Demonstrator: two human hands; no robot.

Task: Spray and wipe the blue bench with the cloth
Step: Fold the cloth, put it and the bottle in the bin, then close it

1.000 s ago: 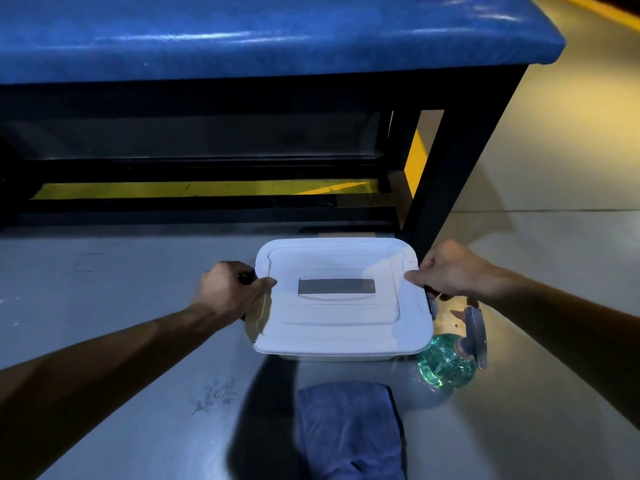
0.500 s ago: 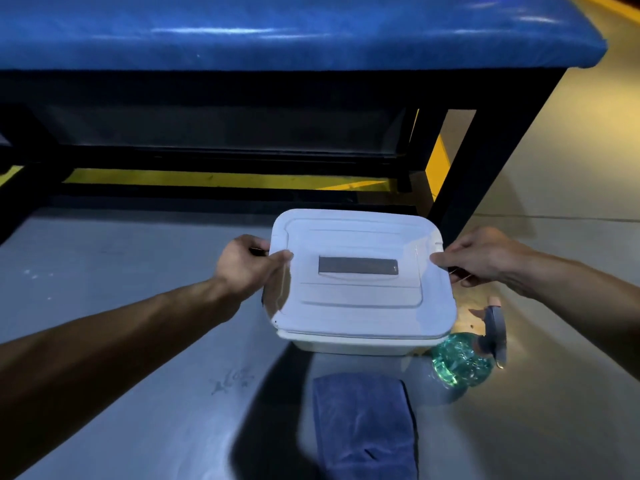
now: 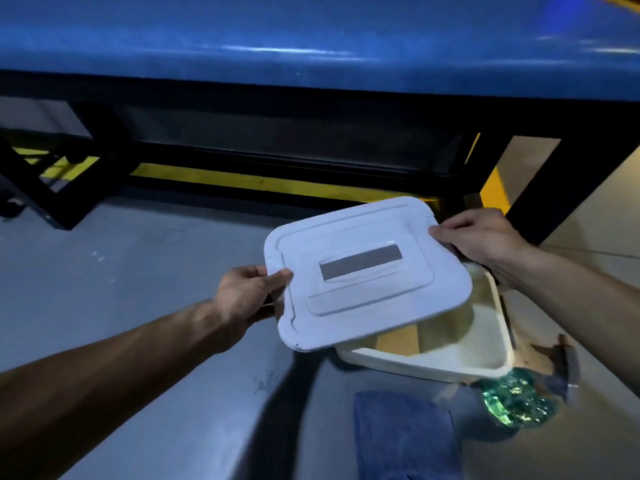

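My left hand [image 3: 242,292] and right hand [image 3: 479,237] fingers pinch the lid [image 3: 367,271]; the cloth [image 3: 405,434] and spray bottle [image 3: 519,403] lie just below my right wrist.

Both hands, left [image 3: 242,292] & right [image 3: 481,237], hold white lid [image 3: 367,271] tilted over open box [image 3: 450,365], cloth [image 3: 401,434] nearby.

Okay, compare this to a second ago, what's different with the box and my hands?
The white lid, seated on the white bin before, is now lifted off and tilted, shifted left so the bin's inside shows. The left hand and right hand still grip its opposite edges. The blue cloth, green spray bottle and blue bench stayed put.
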